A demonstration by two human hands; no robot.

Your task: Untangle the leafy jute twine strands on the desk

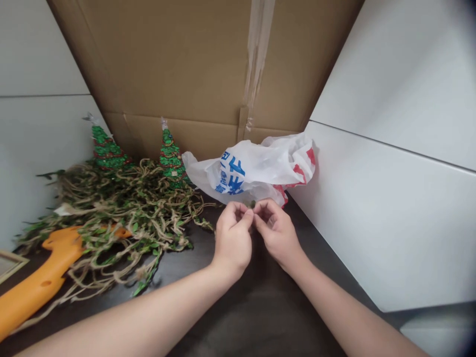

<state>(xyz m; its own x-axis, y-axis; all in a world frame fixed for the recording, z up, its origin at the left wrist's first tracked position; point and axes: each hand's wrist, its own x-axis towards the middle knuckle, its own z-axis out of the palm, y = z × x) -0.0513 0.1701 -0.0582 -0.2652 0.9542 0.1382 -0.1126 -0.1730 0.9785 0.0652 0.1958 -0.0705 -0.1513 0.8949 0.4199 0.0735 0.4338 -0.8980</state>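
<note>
My left hand (233, 240) and my right hand (277, 233) meet in front of the plastic bag, fingertips pinched close together. Between them shows a small dark green piece (252, 204), too small to name surely; most of it is hidden by the fingers. Just behind lies a crumpled white plastic bag (260, 163) with blue and red print. Left of my hands spreads a tangled heap of twine garland (148, 213) with green leaves. One strand of it reaches close to my left hand; whether it continues into the fingers is hidden.
Two small green Christmas trees (171, 161) stand behind the garland. An orange plastic tool (48, 277) lies partly under it at left. Cardboard (167, 59) closes the back, and white panels (372, 198) flank the dark table surface (238, 317). A frame corner (13, 263) shows at far left.
</note>
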